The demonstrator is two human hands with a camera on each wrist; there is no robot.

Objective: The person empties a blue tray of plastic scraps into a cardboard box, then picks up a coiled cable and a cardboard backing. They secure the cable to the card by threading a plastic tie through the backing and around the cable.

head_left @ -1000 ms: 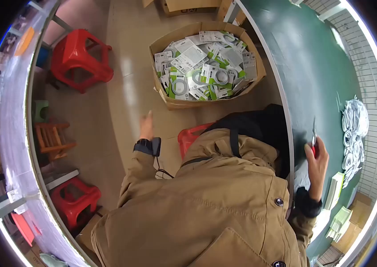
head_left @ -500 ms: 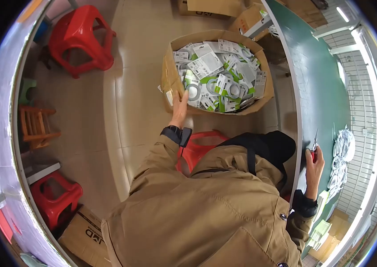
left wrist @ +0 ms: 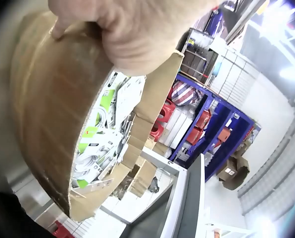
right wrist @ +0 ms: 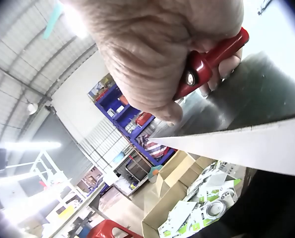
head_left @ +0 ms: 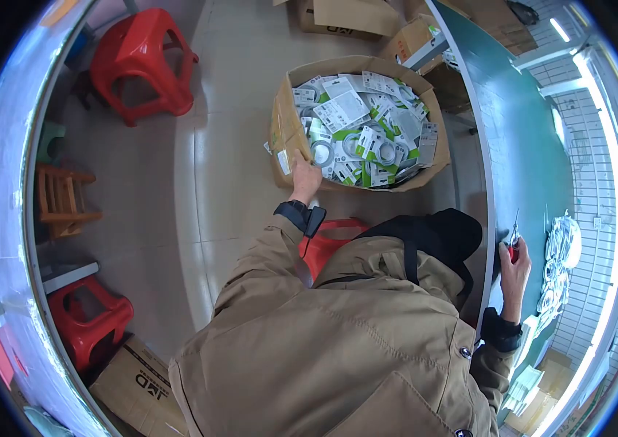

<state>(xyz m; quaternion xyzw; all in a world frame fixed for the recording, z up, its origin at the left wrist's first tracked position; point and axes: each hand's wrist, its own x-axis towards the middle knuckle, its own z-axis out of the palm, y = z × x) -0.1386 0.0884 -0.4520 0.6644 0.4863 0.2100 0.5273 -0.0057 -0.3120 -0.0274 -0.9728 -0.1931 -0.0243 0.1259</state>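
Left hand (head_left: pixel 306 177) on the box (head_left: pixel 283 138) rim, right hand (head_left: pixel 517 271) holding a tool (head_left: pixel 514 244) at the surface (head_left: pixel 524 146).
The left fingers hook over the near wall of the box, which stands on the floor (head_left: pixel 229 146) full of packets (head_left: pixel 360 131), low enough that the person leans off the stool (head_left: pixel 327 240) to reach it. The right hand is clenched round the red-handled tool and propped on the surface edge, blades up and away from the body, probably to brace the lean.

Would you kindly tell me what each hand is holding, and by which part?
The left hand grips the cardboard box by its near rim; the right hand holds a red-handled tool by its red handle.
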